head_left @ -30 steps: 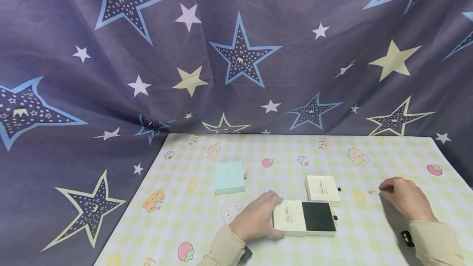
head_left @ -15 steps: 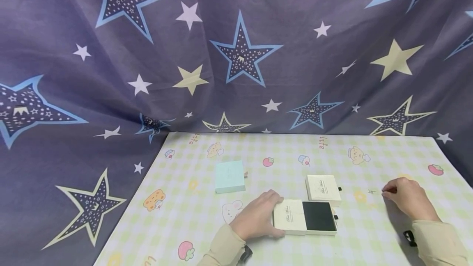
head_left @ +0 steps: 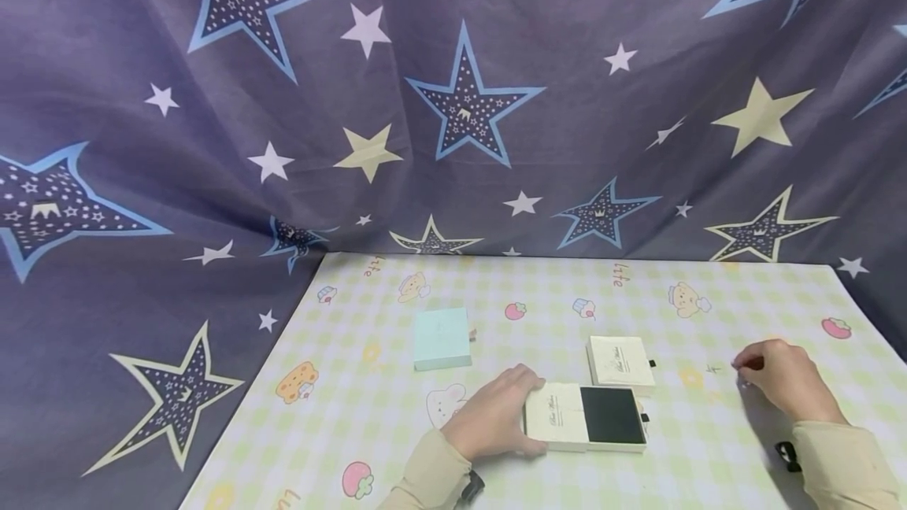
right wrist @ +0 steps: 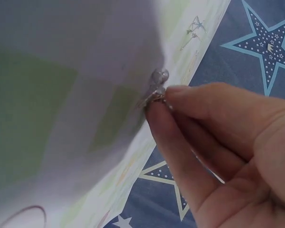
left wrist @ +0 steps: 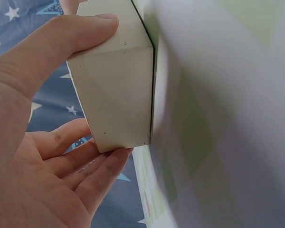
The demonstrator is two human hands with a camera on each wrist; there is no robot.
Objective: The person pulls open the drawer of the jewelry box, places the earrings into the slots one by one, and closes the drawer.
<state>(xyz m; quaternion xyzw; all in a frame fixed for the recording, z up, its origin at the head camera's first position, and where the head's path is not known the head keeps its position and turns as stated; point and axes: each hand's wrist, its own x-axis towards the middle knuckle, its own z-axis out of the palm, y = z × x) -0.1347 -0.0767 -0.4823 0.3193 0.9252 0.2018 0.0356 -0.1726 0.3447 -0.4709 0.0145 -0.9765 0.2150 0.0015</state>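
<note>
My left hand grips the left end of a white sliding gift box, thumb on the near side and fingers on the far side. The box's drawer is pulled out to the right, and a black pad shows in it. At the right, my right hand pinches a small shiny piece of jewellery, apparently an earring with a clear bead, between thumb and forefinger, close to the tablecloth. A second small silvery piece with a star-like shape lies on the cloth just left of that hand.
Behind the open box lies a closed white box with a black pull tab. Further left sits a pale turquoise box with a ribbon tab. A checked cloth covers the table, with a starry curtain behind.
My right hand has shifted slightly right, away from the star-shaped piece, and a shiny bit now shows at its fingertips. My left hand and the boxes stay put.
</note>
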